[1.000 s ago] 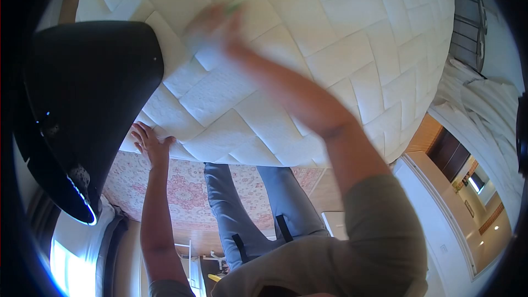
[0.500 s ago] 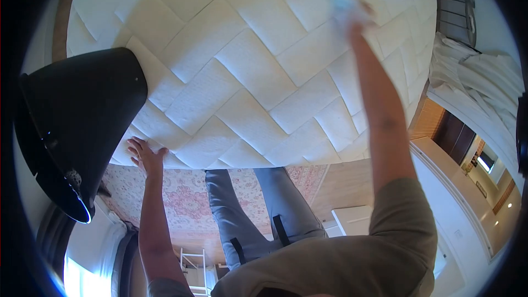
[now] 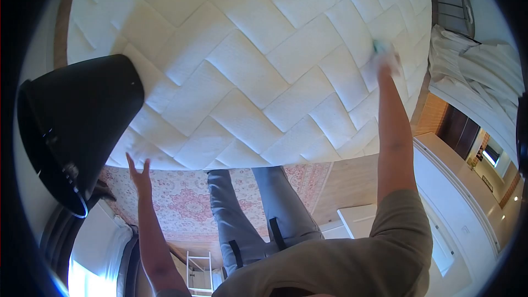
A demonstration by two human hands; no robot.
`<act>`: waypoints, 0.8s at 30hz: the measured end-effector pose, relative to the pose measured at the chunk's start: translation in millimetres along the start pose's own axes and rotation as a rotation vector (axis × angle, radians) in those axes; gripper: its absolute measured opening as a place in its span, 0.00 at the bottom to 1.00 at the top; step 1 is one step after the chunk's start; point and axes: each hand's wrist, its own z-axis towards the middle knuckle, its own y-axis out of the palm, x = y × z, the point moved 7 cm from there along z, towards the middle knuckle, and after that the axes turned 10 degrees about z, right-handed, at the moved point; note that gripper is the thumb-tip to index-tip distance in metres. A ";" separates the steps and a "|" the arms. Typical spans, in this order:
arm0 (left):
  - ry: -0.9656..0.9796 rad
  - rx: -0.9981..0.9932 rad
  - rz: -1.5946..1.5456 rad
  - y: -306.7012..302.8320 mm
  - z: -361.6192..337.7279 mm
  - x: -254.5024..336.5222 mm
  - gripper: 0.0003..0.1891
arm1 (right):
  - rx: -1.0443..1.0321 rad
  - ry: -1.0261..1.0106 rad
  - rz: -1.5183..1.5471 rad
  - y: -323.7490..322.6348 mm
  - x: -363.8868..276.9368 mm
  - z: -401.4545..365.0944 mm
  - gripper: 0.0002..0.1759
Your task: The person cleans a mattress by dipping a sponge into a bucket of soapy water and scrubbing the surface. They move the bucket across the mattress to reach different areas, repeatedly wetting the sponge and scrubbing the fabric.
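Observation:
A white mattress [image 3: 242, 60] with a quilted zigzag pattern spreads out in front of me. Over its right part, my right hand [image 3: 388, 67] is blurred by motion and closed around a pale cloth [image 3: 380, 54] with a greenish patch. My left hand [image 3: 139, 172] is at the near left edge of the mattress, fingers spread and holding nothing. Close beyond it, a black bucket-shaped object [image 3: 91, 99] overlaps the mattress's left side.
Below the mattress edge lies a pink patterned rug [image 3: 187, 203] over a wooden floor [image 3: 346, 187]. A bunched white fabric [image 3: 473, 71] hangs at the right, near a metal rack [image 3: 456, 0]. A white ladder-like frame [image 3: 199, 272] stands behind me.
My right hand has swept right and slightly nearer across the mattress with the cloth. My left hand has shifted a little left and nearer, its fingers now more upright at the edge.

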 end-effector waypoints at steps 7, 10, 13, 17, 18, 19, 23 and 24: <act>-0.431 0.594 -0.977 -205.2 -50.5 10.7 0.30 | -0.094 -0.137 -1.375 237.0 -4.1 -82.9 0.25; -0.181 0.581 -1.092 -269.9 -36.3 45.1 0.32 | -0.196 -0.325 -1.279 265.1 -54.4 -117.2 0.29; -0.210 0.559 -1.068 -274.0 -22.6 107.4 0.32 | -0.139 -0.460 -1.272 153.4 -46.0 -120.1 0.23; -0.158 0.434 -0.858 -268.3 -2.4 119.5 0.30 | -0.009 0.118 -1.449 -12.1 -43.3 -152.3 0.22; -0.152 0.437 -0.868 -265.4 2.3 112.4 0.30 | 0.067 0.177 -1.474 -28.5 -34.0 -154.5 0.22; -0.167 0.522 -0.664 -269.0 3.6 100.7 0.27 | -0.027 0.036 -1.381 -8.5 -18.7 -136.6 0.22; 0.248 0.665 0.395 -281.3 1.2 87.6 0.23 | -0.154 -0.246 -1.369 189.3 -46.0 -101.5 0.21; 0.396 0.690 0.674 -274.1 -4.8 97.3 0.22 | -0.198 -0.258 -1.365 222.9 -28.0 -79.9 0.21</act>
